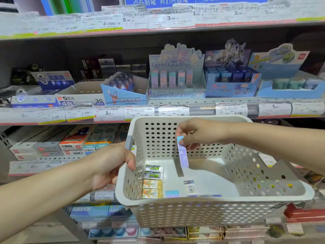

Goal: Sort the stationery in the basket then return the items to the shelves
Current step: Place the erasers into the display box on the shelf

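While I look past the basket (219,213), the middle shelf (175,101) behind it carries a row of display boxes: a Sanrio characters box (176,80) of pastel erasers straight beyond the basket's far rim, a blue Ultraman box (123,95) to its left, a 4B eraser carton (80,99) further left, and two more blue boxes (232,80) to the right. Price tags (109,112) run along the shelf's front edge. Lower shelves with flat packs show under and left of the basket.

My left hand (112,162) grips the basket's left rim, thumb inside the wall, fingers curled underneath. My right hand (198,132) is over the basket's middle, pinching the top end of a slim lilac-and-blue eraser (182,154) that hangs upright above the basket floor, clear of the other items.

On the basket floor, along the left wall, lie two green-labelled erasers (153,171) and, nearer me, two orange-and-yellow ones (151,188). A small blue piece (172,193) and a barcoded eraser (189,187) lie near the front wall. More items at the front edge are mostly hidden by the rim.
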